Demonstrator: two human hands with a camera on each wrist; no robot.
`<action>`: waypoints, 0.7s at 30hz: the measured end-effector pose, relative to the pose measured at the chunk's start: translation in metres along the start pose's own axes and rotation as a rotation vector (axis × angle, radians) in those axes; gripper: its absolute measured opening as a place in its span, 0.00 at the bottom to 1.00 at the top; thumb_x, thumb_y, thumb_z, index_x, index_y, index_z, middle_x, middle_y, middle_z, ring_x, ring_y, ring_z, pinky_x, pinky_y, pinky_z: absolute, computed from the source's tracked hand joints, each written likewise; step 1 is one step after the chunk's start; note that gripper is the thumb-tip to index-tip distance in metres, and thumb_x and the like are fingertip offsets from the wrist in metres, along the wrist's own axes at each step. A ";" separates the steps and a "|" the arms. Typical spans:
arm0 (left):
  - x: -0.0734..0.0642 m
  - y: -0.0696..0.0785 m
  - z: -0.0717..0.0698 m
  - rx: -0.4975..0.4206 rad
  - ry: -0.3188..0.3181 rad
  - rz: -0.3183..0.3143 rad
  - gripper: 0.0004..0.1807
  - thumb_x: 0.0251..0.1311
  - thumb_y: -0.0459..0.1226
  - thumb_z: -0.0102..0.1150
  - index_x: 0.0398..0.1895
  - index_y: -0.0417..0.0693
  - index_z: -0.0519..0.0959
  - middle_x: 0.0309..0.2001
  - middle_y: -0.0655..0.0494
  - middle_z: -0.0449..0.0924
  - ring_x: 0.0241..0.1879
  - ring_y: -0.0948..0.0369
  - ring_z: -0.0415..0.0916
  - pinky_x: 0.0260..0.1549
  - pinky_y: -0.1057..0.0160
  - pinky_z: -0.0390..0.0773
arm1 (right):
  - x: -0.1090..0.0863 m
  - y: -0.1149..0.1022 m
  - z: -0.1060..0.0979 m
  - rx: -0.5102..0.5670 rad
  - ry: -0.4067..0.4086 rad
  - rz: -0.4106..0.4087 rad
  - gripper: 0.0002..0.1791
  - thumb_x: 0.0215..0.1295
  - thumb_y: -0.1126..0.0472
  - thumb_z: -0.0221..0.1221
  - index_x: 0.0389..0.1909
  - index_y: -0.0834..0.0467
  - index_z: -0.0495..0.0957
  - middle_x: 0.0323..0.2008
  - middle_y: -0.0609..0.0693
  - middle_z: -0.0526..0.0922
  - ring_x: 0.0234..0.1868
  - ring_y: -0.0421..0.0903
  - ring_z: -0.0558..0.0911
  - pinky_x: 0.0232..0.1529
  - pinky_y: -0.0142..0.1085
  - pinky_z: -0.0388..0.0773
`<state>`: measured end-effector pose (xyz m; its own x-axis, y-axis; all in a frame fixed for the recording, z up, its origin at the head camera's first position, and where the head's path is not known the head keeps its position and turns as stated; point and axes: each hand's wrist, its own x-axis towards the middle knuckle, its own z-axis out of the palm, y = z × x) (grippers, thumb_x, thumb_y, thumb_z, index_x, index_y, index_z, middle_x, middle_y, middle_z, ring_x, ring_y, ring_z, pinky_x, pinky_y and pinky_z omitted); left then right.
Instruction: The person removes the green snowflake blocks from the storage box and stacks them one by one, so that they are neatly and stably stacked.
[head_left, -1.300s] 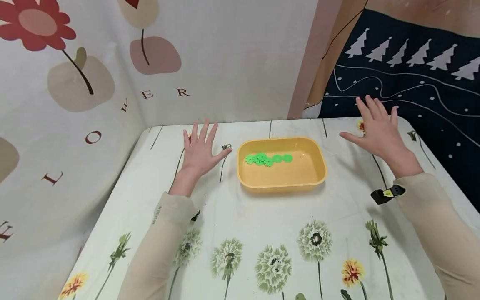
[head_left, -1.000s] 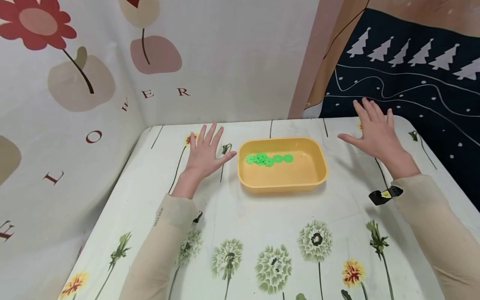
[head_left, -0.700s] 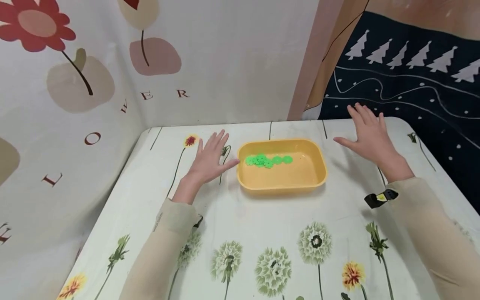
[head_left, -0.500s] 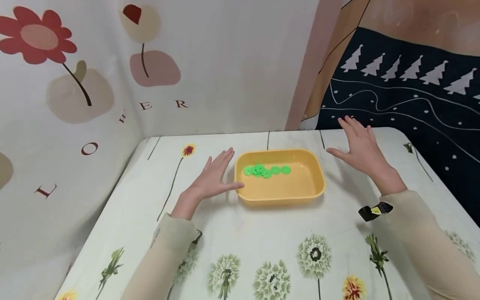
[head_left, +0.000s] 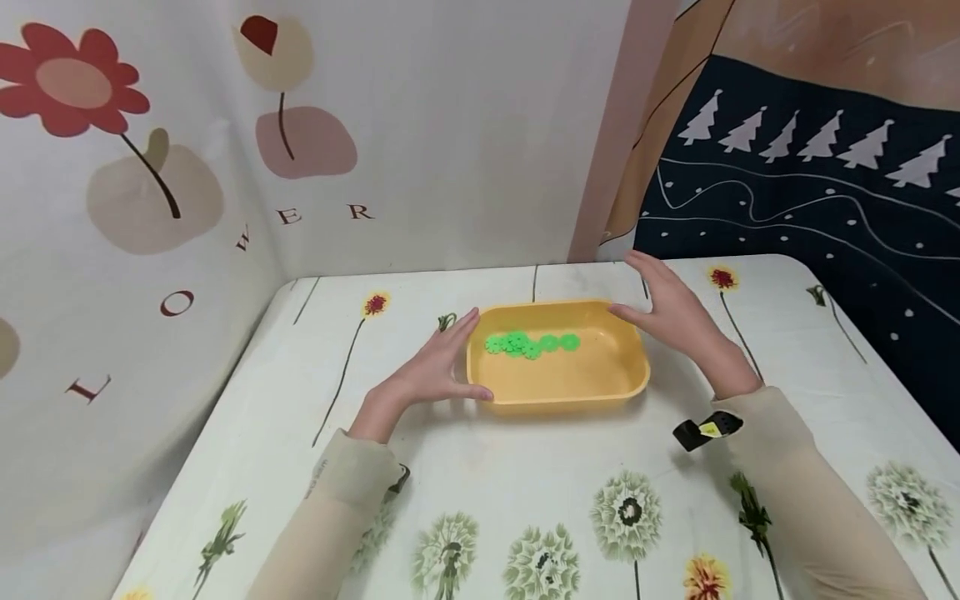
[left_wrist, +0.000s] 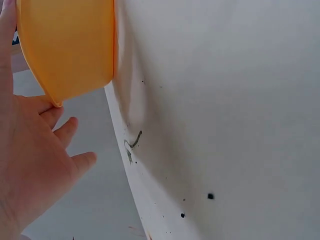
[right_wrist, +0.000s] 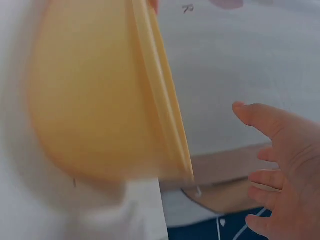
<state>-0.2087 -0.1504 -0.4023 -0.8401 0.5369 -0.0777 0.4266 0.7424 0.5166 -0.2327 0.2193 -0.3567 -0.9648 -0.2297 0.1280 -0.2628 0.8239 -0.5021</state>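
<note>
A yellow rectangular tray [head_left: 562, 404] stands on the table, with several small flat green discs [head_left: 516, 342] lying inside it, some with notched edges, mostly toward its left. My left hand [head_left: 427, 371] is at the tray's left end, thumb at the front corner and fingers along the side. The left wrist view shows those extended fingers [left_wrist: 64, 132] spread, one right at the rim. Over the back right corner hovers my right hand [head_left: 671, 317], thumb and fingers spread apart. From the right wrist, a gap shows between the thumb [right_wrist: 250, 112] and the tray's rim.
A white tablecloth [head_left: 450, 467] printed with dandelions and flowers covers the table. Behind it hangs a white curtain [head_left: 465, 167] with flower pictures and letters. A dark cloth [head_left: 795, 183] with white trees hangs at the right. Black straps with small devices [head_left: 708, 429] sit at the wrists.
My left hand has come right and nearer, from beside the tray to its left end. My right hand has moved left to the tray's right corner. The view has tilted up slightly.
</note>
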 end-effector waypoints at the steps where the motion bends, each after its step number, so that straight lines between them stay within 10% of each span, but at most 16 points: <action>1: 0.001 0.000 0.000 0.003 0.001 -0.002 0.70 0.45 0.63 0.72 0.82 0.49 0.38 0.82 0.59 0.32 0.82 0.54 0.36 0.78 0.40 0.39 | 0.001 -0.003 0.002 0.008 0.004 -0.016 0.46 0.66 0.47 0.64 0.78 0.58 0.53 0.78 0.61 0.53 0.78 0.63 0.53 0.74 0.64 0.55; 21: 0.004 0.002 -0.002 -0.036 -0.007 -0.046 0.68 0.46 0.58 0.75 0.82 0.51 0.39 0.82 0.59 0.34 0.82 0.54 0.36 0.78 0.43 0.45 | 0.004 -0.050 0.056 0.253 -0.017 -0.213 0.37 0.59 0.61 0.70 0.68 0.63 0.69 0.67 0.61 0.72 0.67 0.60 0.72 0.68 0.55 0.71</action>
<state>-0.2113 -0.1475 -0.4001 -0.8561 0.5054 -0.1085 0.3748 0.7515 0.5429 -0.2231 0.1487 -0.3788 -0.8877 -0.3931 0.2398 -0.4456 0.6019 -0.6627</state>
